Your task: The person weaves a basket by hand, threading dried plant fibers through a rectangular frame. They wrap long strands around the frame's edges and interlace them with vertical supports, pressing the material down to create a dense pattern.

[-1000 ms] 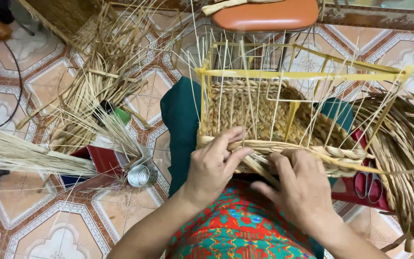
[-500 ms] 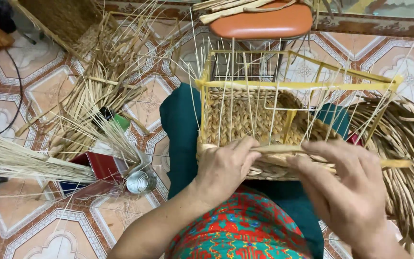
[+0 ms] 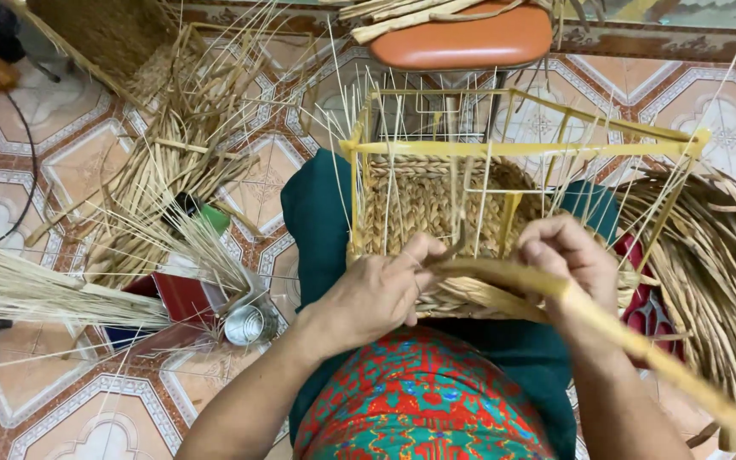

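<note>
1. Basket (image 3: 436, 213) half woven sits on our lap, yellow frame (image 3: 521, 146) standing up around it with thin upright stakes poking far and up.
2. Left hand (image 3: 376, 294) rests on the near wall of the basket, fingers curled shut, thumb and forefinger pinching the tip of a flat straw strand (image 3: 504, 277) against the weave.
3. Right hand (image 3: 568, 255) sits just right of it, fingers closed around the same strand; the strand runs under that hand and off toward the near right corner.
4. Handling, our judgement: strand looks light, bendy along its length, dry enough to kink or split if folded hard; best held close to the weave, where both hands already are.
5. Basket wall looks firm where woven, stakes thin and springy, likely to snap if leaned on; the frame bars are the safer hold.
6. Left of us on the tiled floor (image 3: 36, 162): loose straw bundle (image 3: 155, 170), small metal can (image 3: 244, 324), red box (image 3: 182, 298).
7. Right: heap of coarse plaited fibre (image 3: 717, 255), scissors (image 3: 653, 315) partly hidden beside it.
8. Far: orange stool seat (image 3: 462, 38) with sticks on it.
</note>
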